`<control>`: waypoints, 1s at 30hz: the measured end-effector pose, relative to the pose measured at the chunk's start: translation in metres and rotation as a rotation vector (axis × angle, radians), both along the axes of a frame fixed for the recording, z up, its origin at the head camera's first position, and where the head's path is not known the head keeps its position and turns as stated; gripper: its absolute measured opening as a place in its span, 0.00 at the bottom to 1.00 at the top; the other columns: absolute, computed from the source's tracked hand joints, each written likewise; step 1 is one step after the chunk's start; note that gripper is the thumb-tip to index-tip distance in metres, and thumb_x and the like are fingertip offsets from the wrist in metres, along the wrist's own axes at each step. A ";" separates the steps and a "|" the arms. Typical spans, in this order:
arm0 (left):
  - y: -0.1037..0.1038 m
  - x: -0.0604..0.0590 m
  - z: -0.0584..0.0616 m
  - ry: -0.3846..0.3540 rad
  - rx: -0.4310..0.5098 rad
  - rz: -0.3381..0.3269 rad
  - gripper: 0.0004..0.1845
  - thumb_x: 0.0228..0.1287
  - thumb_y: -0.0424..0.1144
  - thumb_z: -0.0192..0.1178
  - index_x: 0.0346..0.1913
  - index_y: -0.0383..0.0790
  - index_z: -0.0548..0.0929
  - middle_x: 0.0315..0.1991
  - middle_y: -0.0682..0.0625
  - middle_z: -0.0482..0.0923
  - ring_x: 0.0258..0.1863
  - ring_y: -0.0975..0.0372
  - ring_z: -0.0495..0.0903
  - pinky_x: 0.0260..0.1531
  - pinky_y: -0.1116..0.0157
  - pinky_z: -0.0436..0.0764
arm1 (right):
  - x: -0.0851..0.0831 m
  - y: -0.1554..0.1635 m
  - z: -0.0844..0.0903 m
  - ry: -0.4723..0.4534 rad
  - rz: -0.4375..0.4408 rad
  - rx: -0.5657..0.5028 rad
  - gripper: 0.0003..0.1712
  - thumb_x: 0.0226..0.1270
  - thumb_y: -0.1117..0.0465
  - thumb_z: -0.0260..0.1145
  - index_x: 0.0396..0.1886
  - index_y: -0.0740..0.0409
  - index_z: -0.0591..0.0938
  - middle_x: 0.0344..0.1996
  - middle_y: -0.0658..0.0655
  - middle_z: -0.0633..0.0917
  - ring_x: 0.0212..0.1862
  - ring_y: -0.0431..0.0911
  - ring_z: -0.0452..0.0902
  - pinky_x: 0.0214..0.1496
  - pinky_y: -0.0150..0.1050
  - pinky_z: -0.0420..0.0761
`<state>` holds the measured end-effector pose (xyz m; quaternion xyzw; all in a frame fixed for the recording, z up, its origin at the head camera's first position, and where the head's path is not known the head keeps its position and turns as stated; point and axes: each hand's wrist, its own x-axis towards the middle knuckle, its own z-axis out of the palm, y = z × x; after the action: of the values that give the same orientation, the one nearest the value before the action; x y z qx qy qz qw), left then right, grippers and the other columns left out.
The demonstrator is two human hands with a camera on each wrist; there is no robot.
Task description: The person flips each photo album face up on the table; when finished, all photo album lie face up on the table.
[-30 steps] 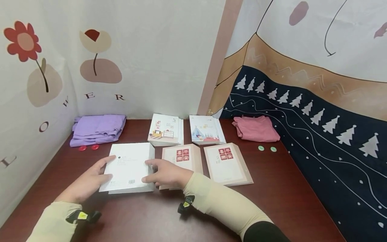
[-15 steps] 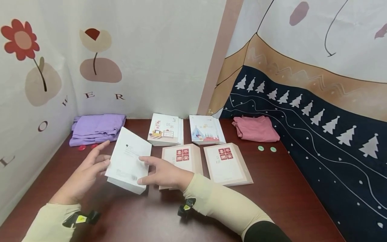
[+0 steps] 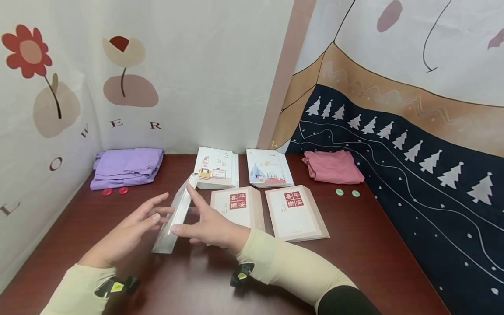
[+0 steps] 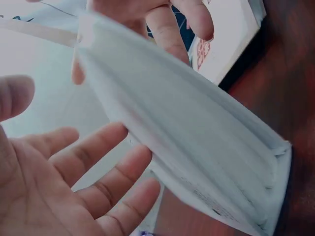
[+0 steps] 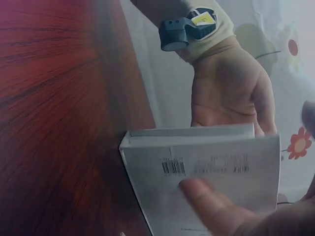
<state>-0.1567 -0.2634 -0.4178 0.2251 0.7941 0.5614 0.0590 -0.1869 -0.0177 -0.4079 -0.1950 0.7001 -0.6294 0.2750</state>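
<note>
A thick white book (image 3: 182,210) stands on edge between the two hands, low at the tabletop. My right hand (image 3: 214,225) holds it from the right. Its thumb and index finger lie along the book's upper edge, and another finger (image 5: 199,191) lies over the cover with the barcode. My left hand (image 3: 135,227) is on the other side, palm toward the book. The fingers are spread and nearly straight, the fingertips (image 4: 142,155) right at the cover. In the left wrist view the page ends of the book (image 4: 187,118) show.
Two white illustrated books (image 3: 214,168) (image 3: 269,168) lie at the back, with two beige-bordered books (image 3: 252,218) (image 3: 297,214) before them. Purple cloth (image 3: 127,168) and red buttons (image 3: 124,190) are left; pink cloth (image 3: 334,167) and green buttons (image 3: 340,192) right.
The white book has turned from lying flat to standing on edge, its barcode cover now facing right. The left hand has let go of its left side, while the right hand has stayed on it.
</note>
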 end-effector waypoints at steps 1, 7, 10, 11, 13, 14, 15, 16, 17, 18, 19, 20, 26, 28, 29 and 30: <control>0.001 0.001 0.000 -0.009 -0.019 -0.007 0.29 0.85 0.32 0.43 0.84 0.39 0.56 0.66 0.48 0.79 0.59 0.73 0.80 0.54 0.73 0.80 | 0.000 0.000 -0.001 0.017 -0.001 0.024 0.60 0.68 0.56 0.76 0.86 0.24 0.48 0.71 0.58 0.75 0.41 0.45 0.87 0.42 0.47 0.90; 0.003 0.005 0.000 -0.061 -0.149 0.002 0.29 0.84 0.36 0.50 0.81 0.34 0.60 0.67 0.33 0.78 0.63 0.74 0.76 0.54 0.77 0.76 | -0.002 -0.001 -0.008 0.181 -0.028 0.216 0.54 0.63 0.59 0.78 0.85 0.46 0.61 0.60 0.54 0.83 0.41 0.39 0.83 0.47 0.32 0.84; -0.001 0.005 -0.004 -0.037 -0.259 0.080 0.30 0.82 0.37 0.54 0.81 0.35 0.61 0.68 0.32 0.77 0.66 0.57 0.79 0.53 0.76 0.77 | -0.003 -0.002 -0.013 0.248 -0.108 0.314 0.55 0.59 0.62 0.77 0.85 0.51 0.60 0.74 0.60 0.74 0.63 0.43 0.77 0.66 0.35 0.77; -0.003 0.004 -0.005 -0.036 -0.302 0.112 0.32 0.82 0.38 0.55 0.81 0.34 0.61 0.70 0.30 0.74 0.67 0.49 0.79 0.53 0.75 0.78 | -0.003 -0.002 -0.014 0.253 -0.143 0.337 0.57 0.58 0.63 0.76 0.86 0.50 0.59 0.78 0.62 0.68 0.71 0.46 0.71 0.71 0.38 0.73; -0.008 0.001 -0.011 -0.054 -0.364 0.166 0.35 0.81 0.40 0.56 0.82 0.32 0.57 0.74 0.26 0.67 0.68 0.34 0.74 0.59 0.63 0.82 | -0.003 -0.003 -0.015 0.246 -0.209 0.364 0.59 0.56 0.65 0.74 0.86 0.48 0.56 0.83 0.65 0.58 0.81 0.53 0.59 0.78 0.48 0.67; -0.011 -0.001 -0.014 -0.079 -0.381 0.190 0.36 0.81 0.40 0.56 0.83 0.31 0.55 0.76 0.25 0.63 0.69 0.30 0.71 0.62 0.57 0.82 | -0.003 -0.003 -0.015 0.238 -0.237 0.372 0.60 0.54 0.66 0.73 0.87 0.47 0.56 0.83 0.66 0.56 0.83 0.56 0.54 0.79 0.52 0.66; -0.014 -0.002 -0.018 -0.105 -0.395 0.207 0.37 0.82 0.41 0.55 0.83 0.30 0.53 0.77 0.23 0.60 0.70 0.28 0.69 0.62 0.55 0.82 | -0.003 -0.004 -0.015 0.223 -0.254 0.366 0.61 0.53 0.67 0.72 0.86 0.46 0.56 0.84 0.66 0.54 0.84 0.57 0.50 0.80 0.54 0.64; -0.017 -0.004 -0.021 -0.134 -0.388 0.218 0.38 0.82 0.41 0.55 0.83 0.29 0.51 0.78 0.22 0.57 0.72 0.27 0.66 0.65 0.49 0.80 | -0.003 -0.004 -0.015 0.217 -0.260 0.365 0.60 0.53 0.67 0.72 0.86 0.46 0.56 0.84 0.65 0.54 0.85 0.57 0.47 0.81 0.56 0.62; -0.019 -0.005 -0.023 -0.155 -0.375 0.226 0.38 0.82 0.41 0.54 0.83 0.28 0.50 0.77 0.21 0.56 0.72 0.26 0.64 0.67 0.42 0.77 | -0.003 -0.005 -0.015 0.207 -0.256 0.358 0.60 0.54 0.67 0.72 0.86 0.47 0.57 0.84 0.63 0.56 0.85 0.55 0.49 0.81 0.54 0.62; -0.021 -0.006 -0.025 -0.179 -0.359 0.233 0.38 0.82 0.41 0.53 0.83 0.27 0.49 0.77 0.20 0.54 0.73 0.26 0.62 0.68 0.36 0.73 | -0.003 -0.005 -0.015 0.194 -0.247 0.345 0.59 0.55 0.68 0.73 0.86 0.47 0.58 0.83 0.62 0.59 0.83 0.53 0.53 0.81 0.53 0.62; -0.023 -0.007 -0.026 -0.202 -0.346 0.239 0.38 0.83 0.41 0.53 0.83 0.26 0.49 0.78 0.20 0.53 0.74 0.26 0.59 0.69 0.35 0.70 | -0.003 -0.006 -0.015 0.179 -0.236 0.330 0.58 0.56 0.67 0.74 0.86 0.48 0.58 0.82 0.61 0.61 0.82 0.52 0.56 0.81 0.52 0.63; -0.025 -0.008 -0.026 -0.220 -0.333 0.246 0.38 0.83 0.41 0.53 0.83 0.26 0.49 0.78 0.20 0.52 0.75 0.27 0.58 0.71 0.34 0.67 | -0.004 -0.007 -0.015 0.168 -0.226 0.321 0.58 0.57 0.67 0.75 0.85 0.48 0.59 0.82 0.59 0.63 0.80 0.50 0.59 0.81 0.50 0.63; -0.030 -0.014 -0.023 -0.308 -0.303 0.301 0.38 0.84 0.45 0.51 0.83 0.27 0.50 0.81 0.22 0.45 0.79 0.28 0.45 0.72 0.26 0.52 | -0.009 -0.009 -0.020 0.145 -0.183 0.300 0.57 0.59 0.62 0.77 0.85 0.46 0.59 0.80 0.55 0.68 0.76 0.46 0.66 0.80 0.47 0.65; -0.032 -0.014 -0.022 -0.313 -0.310 0.308 0.38 0.84 0.45 0.50 0.83 0.27 0.50 0.81 0.22 0.44 0.79 0.28 0.44 0.72 0.26 0.51 | -0.010 -0.010 -0.021 0.142 -0.181 0.294 0.57 0.59 0.61 0.77 0.85 0.46 0.59 0.80 0.55 0.68 0.77 0.47 0.65 0.80 0.47 0.65; -0.032 -0.015 -0.021 -0.317 -0.315 0.309 0.38 0.84 0.46 0.50 0.83 0.27 0.50 0.81 0.22 0.44 0.79 0.28 0.43 0.72 0.26 0.51 | -0.011 -0.011 -0.022 0.142 -0.182 0.291 0.57 0.59 0.61 0.77 0.85 0.46 0.58 0.80 0.55 0.68 0.78 0.47 0.65 0.80 0.47 0.65; -0.032 -0.015 -0.021 -0.312 -0.320 0.308 0.38 0.84 0.46 0.51 0.83 0.27 0.50 0.81 0.22 0.44 0.79 0.28 0.44 0.72 0.26 0.51 | -0.012 -0.011 -0.023 0.141 -0.185 0.288 0.58 0.59 0.61 0.77 0.86 0.46 0.58 0.80 0.56 0.67 0.78 0.48 0.65 0.80 0.48 0.65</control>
<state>-0.1714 -0.2956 -0.4389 0.0001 0.8790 0.4589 0.1293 -0.1986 -0.0291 -0.4310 -0.1318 0.8155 -0.5300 0.1914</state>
